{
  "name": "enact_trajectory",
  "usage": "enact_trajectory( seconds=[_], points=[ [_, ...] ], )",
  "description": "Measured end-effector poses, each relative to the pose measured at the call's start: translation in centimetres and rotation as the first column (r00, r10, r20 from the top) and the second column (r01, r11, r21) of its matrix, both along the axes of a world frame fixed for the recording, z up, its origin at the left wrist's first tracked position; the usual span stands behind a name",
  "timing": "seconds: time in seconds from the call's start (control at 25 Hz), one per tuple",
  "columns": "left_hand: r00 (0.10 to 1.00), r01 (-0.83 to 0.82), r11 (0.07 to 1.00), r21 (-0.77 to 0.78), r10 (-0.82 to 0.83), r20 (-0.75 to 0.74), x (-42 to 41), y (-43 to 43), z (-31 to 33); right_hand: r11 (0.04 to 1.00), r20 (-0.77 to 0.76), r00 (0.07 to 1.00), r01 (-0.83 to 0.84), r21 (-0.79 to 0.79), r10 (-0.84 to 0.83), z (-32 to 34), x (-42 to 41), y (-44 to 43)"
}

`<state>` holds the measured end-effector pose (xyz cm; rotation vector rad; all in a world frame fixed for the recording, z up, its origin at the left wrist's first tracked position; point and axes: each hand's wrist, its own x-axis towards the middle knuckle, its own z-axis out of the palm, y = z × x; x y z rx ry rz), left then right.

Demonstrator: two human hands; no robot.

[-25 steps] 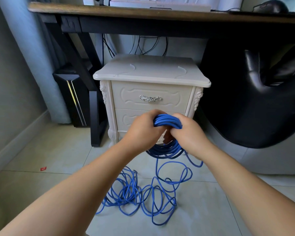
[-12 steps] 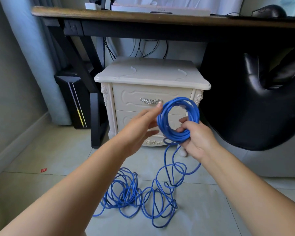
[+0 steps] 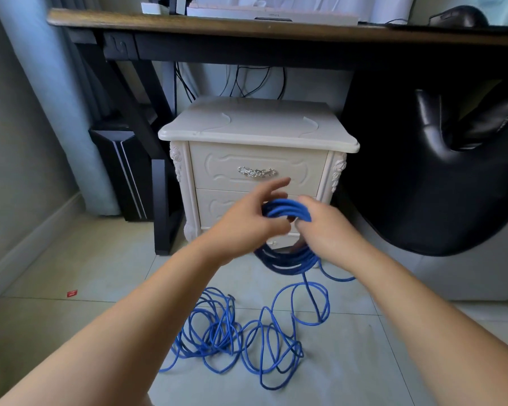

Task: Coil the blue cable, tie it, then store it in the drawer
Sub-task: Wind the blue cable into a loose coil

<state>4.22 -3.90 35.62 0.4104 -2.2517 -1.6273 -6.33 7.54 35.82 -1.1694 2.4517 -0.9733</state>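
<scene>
home study corner | wooden desk | white nightstand | tiled floor | black chair

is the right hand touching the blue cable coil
Touching. The head view shows the right hand gripping the blue cable coil, with the loops wrapped over the hand.

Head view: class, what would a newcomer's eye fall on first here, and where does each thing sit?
The bright blue cable stands out: a coil gripped by the right hand at the centre, with the left hand beside it, fingers spread. Its loose loops sprawl tangled on the pale floor tiles below. Behind the hands stands a cream nightstand under a dark desk, its top drawer shut.
</scene>
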Motion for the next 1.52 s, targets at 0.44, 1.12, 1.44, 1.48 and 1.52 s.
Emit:
enact_trajectory(
  seconds=[0.44, 1.12, 1.44, 1.48, 1.52],
  points=[
    [0.881, -0.453, 0.858, 0.242, 0.473, -0.027, -1.0, 0.0, -1.1, 0.912, 0.548, 0.836, 0.243, -0.33, -0.025, -2.8, 1.0, -1.0],
    [0.928, -0.294, 0.855, -0.427, 0.362, 0.086, 2.1, 2.9, 2.0, 0.987, -0.036, 0.991, -0.129, -0.099, 0.126, 0.4, 0.3, 0.9],
    [0.875, -0.453, 0.87, 0.195, 0.476, -0.091, 3.9, 1.6, 0.6, 0.985, 0.173, 0.983, -0.026, -0.173, 0.056, 1.5, 4.1, 0.2],
    [0.861, -0.449, 0.833, 0.324, 0.5, -0.09, 3.9, 1.5, 0.6, 0.981, 0.335, 0.94, -0.003, -0.192, 0.069, 1.6, 4.6, 0.5],
    [0.851, -0.443, 0.793, 0.418, 0.519, -0.084, 3.9, 1.4, 0.6, 0.979, 0.428, 0.9, 0.013, -0.205, 0.078, 1.5, 5.0, 0.7]
  ],
)
